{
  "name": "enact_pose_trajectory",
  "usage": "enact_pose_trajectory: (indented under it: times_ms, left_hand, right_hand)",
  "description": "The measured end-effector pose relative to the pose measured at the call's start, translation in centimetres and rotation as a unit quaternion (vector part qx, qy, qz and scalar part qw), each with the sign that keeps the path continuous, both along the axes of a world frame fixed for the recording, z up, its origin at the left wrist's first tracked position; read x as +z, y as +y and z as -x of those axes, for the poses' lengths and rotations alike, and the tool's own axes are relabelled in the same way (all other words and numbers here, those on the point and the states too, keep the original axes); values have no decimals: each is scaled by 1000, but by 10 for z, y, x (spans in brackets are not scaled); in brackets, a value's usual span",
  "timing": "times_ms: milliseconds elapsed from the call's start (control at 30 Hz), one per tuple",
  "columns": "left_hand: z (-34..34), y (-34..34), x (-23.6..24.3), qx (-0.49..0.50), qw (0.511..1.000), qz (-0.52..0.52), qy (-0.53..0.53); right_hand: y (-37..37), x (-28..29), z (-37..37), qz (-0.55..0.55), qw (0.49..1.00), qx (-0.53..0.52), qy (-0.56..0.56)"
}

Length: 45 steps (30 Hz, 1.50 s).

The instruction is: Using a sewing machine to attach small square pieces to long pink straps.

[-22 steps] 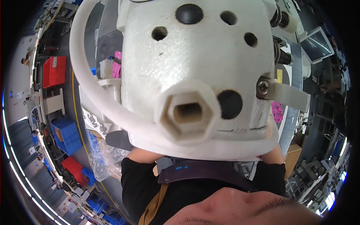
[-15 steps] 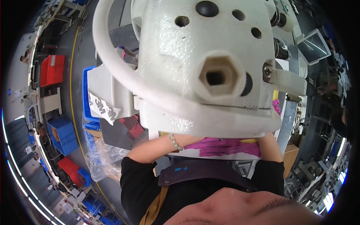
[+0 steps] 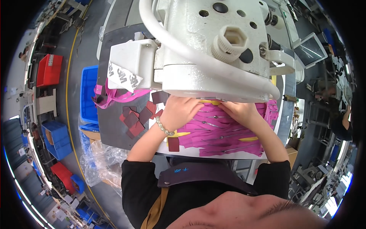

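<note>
Both hands are close together at the front of a white sewing machine head point(image 3: 213, 82), over a white work surface. My left hand point(image 3: 182, 112), with a beaded bracelet at the wrist, has its fingers pressed at the left end of a yellow strip point(image 3: 209, 102). My right hand point(image 3: 240, 113) pinches the strip's right end. The machine head partly hides the far fingertips. Just below lies a layer of magenta zippers point(image 3: 221, 129) with silvery teeth and pulls, spread side by side. A dark red patch point(image 3: 173, 144) rests near my left wrist.
Several dark red patches point(image 3: 133, 118) lie loosely on the grey table left of my arm. Magenta zippers point(image 3: 126, 96) trail toward a blue bin point(image 3: 89, 93) at the left. Clear plastic wrap point(image 3: 99, 160) hangs below it. A screen point(image 3: 312, 49) stands at far right.
My view has shifted, so the machine head sits higher in the picture. Both hands, earlier mostly hidden behind it, now show, with the yellow strip between them.
</note>
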<state>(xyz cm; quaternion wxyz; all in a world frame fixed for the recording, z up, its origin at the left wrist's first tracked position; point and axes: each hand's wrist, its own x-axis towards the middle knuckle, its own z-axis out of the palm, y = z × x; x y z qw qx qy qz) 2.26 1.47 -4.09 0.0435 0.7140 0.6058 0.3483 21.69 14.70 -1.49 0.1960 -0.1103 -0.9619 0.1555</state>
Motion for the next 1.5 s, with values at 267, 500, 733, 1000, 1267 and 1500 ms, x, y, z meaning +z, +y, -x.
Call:
enact_pose_trajectory:
  times_ms: [267,500,733,1000,1267,1500]
  left_hand:
    - [23,13,-3,-74,992,-24,95]
    - [19,12,1,-106,982,32,152]
    - [17,12,3,-106,973,-8,204]
    - [21,17,0,-115,968,-18,221]
    - [18,14,-4,-104,974,56,195]
    - [15,17,-15,-106,980,14,169]
  right_hand:
    - [12,-1,0,25,998,58,28]
    - [13,-9,-2,48,996,63,31]
    - [13,-14,-5,57,996,61,19]
    - [14,-18,-6,44,997,61,31]
    - [9,-15,-5,10,999,39,28]
    - [7,-14,-5,7,999,36,9]
